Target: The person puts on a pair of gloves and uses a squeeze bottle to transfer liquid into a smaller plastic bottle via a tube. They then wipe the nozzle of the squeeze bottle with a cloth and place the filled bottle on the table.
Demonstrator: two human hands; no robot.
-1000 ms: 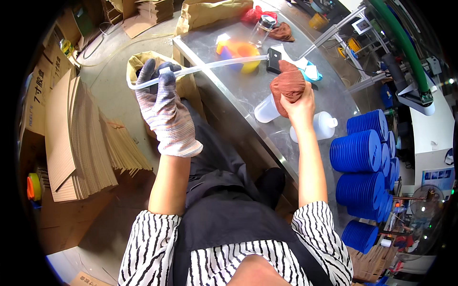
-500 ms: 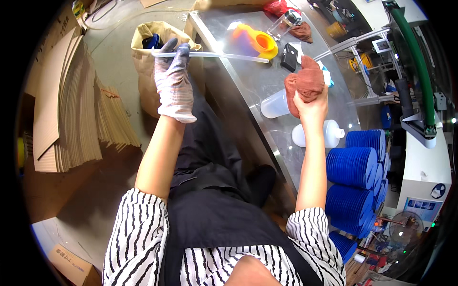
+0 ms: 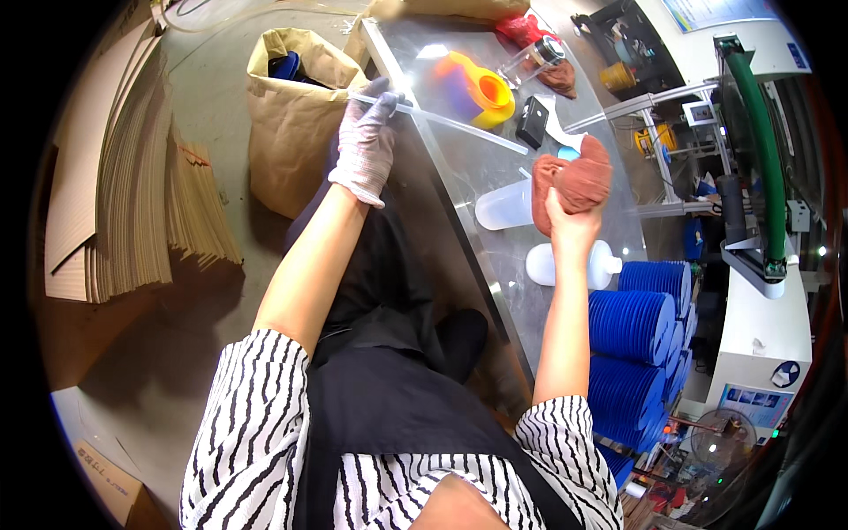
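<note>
My left hand [image 3: 366, 148], in a pale knitted glove with grey fingertips, is closed on one end of a long, thin translucent tube [image 3: 464, 128]. The tube slants right and down over the metal table [image 3: 442, 168]. A crumpled reddish-brown cloth [image 3: 581, 181] is bunched in my bare right hand [image 3: 574, 223], its fingers wrapped round it from below. Beside the cloth, a translucent plastic cup [image 3: 505, 206] lies on its side, its right end hidden. Under my right forearm lies a white plastic bottle [image 3: 549, 264].
An open paper bag [image 3: 296, 141] with dark blue items stands left of the table. Flat cardboard [image 3: 110, 185] leans farther left. On the table are a yellow-and-purple container [image 3: 486, 88], black box [image 3: 532, 122], clear jar [image 3: 530, 62] and red bag [image 3: 521, 32]. Blue disc stacks [image 3: 627, 327] stand right.
My left hand has moved right, away from the paper bag's mouth, with the tube, whose far end now tilts lower toward the cloth. My right hand still grips the cloth, slightly lower.
</note>
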